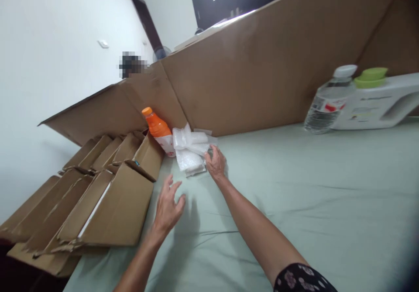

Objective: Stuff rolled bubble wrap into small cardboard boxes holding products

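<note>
Touching the right edge of a loose bundle of clear-white plastic bubble wrap point(191, 146), the right hand point(215, 163) has its fingers slightly bent; whether they pinch it cannot be told. Left hand point(168, 209) grasps nothing, fingers spread over the pale green cloth surface point(278, 170), nearer the person and apart from the wrap.

Bundle lies on the cloth, close to the foot of a tall brown cardboard panel point(245, 73), just beside an orange plastic bottle with an orange cap point(157, 126). Left of that bottle: rows of open brown cardboard boxes point(111, 204).

Handling, judged by look: wrap seems very light, soft, springy, a bit slippery, likely to unfold or slide if only one layer is caught. Contents, if any, cannot be seen, so fragility is unclear. Best hold looks to be across the thick folded middle, fingers one side, thumb the other; light squeeze, to spare the bubbles. Loose flaps at the ends look like poor holds.

Labels: orange bottle has a whitish label with reddish marks, unreadable. Clear plastic bottle with white cap point(327, 104) has a white-and-red label, no legible words. White plastic jug with green cap point(366, 104) carries small dark print, too blurred to read. No brand identifiable.
</note>
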A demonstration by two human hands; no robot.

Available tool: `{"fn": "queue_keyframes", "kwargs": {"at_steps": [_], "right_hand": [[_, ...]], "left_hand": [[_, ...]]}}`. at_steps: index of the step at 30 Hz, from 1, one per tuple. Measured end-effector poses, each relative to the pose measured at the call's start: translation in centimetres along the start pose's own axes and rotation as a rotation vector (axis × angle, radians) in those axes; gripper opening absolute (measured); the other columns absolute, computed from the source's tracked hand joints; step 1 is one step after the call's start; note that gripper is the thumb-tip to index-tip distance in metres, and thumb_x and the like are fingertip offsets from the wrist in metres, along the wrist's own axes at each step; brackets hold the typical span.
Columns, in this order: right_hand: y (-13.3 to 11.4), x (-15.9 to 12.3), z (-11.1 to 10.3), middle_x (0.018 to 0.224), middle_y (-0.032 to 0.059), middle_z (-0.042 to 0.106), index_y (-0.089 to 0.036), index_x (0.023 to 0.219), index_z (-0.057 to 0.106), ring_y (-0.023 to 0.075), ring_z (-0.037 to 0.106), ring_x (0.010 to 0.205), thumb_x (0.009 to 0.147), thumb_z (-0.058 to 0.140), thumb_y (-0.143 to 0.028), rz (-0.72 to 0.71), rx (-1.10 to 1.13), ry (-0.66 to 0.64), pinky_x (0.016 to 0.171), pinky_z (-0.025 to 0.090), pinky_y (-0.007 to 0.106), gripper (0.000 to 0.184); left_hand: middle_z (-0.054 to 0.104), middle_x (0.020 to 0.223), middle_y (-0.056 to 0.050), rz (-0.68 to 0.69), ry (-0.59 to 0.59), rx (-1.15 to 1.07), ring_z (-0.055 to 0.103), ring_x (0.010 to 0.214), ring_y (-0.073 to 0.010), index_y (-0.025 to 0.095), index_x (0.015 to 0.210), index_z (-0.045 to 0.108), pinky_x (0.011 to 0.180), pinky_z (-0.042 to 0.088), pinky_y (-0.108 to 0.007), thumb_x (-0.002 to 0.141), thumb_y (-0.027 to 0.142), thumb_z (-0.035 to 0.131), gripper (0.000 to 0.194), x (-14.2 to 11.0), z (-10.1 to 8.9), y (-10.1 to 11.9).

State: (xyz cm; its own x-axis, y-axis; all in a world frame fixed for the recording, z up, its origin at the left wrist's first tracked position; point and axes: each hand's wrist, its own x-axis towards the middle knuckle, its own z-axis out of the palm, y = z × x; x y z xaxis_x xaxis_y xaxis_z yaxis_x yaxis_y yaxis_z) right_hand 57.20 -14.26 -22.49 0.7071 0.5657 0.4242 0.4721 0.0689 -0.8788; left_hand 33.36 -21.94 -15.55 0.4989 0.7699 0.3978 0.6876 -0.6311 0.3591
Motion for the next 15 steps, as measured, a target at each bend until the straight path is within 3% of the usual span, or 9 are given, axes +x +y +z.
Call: {"fn": "queue_keyframes", "kwargs": {"at_steps": [3,6,8,11,15], "right_hand": [[-0.5,0.5,-0.5,0.121,0.0157,0.067,-0.014,0.118,0.062,0.0296,0.059,0.113,0.083,0.047,-0.028,-0.015,0.070,0.021,0.102,0.044,0.047,0.041],[-1.8,0.8,-1.2,0.118,0.0161,0.067,-0.013,0.117,0.061,0.0285,0.060,0.111,0.084,0.043,-0.029,-0.048,0.143,0.035,0.100,0.046,0.047,0.040],[-3.4,0.8,-1.8,0.118,0.0159,0.067,-0.013,0.117,0.061,0.0274,0.061,0.109,0.086,0.044,-0.030,-0.074,0.192,0.029,0.097,0.048,0.046,0.040],[-6.5,0.6,-3.6,0.110,0.0115,0.069,-0.014,0.114,0.063,0.0231,0.064,0.102,0.090,0.047,-0.032,-0.107,0.247,-0.007,0.091,0.052,0.041,0.034],[-10.2,0.0,-8.6,0.105,0.0045,0.069,-0.020,0.109,0.067,0.0175,0.065,0.099,0.096,0.053,-0.031,-0.310,0.409,-0.062,0.092,0.052,0.037,0.022]], "left_hand": [[0.055,0.141,-0.015,-0.124,-0.043,-0.133,0.053,0.132,-0.0288,0.022,0.117,0.067,0.099,0.055,-0.044,0.086,0.022,0.054,0.034,-5.3,-0.2,0.0],[0.060,0.136,-0.014,-0.235,-0.041,-0.242,0.060,0.124,-0.0282,0.026,0.112,0.070,0.079,0.062,-0.038,0.086,0.027,0.056,0.030,-8.5,-1.6,-0.2],[0.065,0.130,-0.012,-0.262,0.022,-0.283,0.064,0.118,-0.0275,0.026,0.108,0.071,0.077,0.062,-0.037,0.086,0.029,0.056,0.027,-9.2,-3.2,-0.5],[0.072,0.113,-0.010,-0.260,0.183,-0.295,0.067,0.109,-0.0247,0.023,0.101,0.072,0.095,0.057,-0.041,0.088,0.030,0.054,0.023,-9.2,-6.4,-0.2],[0.071,0.099,-0.004,-0.264,0.454,-0.278,0.067,0.098,-0.0213,0.023,0.097,0.071,0.094,0.056,-0.040,0.090,0.033,0.057,0.019,-8.8,-11.7,2.5]]}}
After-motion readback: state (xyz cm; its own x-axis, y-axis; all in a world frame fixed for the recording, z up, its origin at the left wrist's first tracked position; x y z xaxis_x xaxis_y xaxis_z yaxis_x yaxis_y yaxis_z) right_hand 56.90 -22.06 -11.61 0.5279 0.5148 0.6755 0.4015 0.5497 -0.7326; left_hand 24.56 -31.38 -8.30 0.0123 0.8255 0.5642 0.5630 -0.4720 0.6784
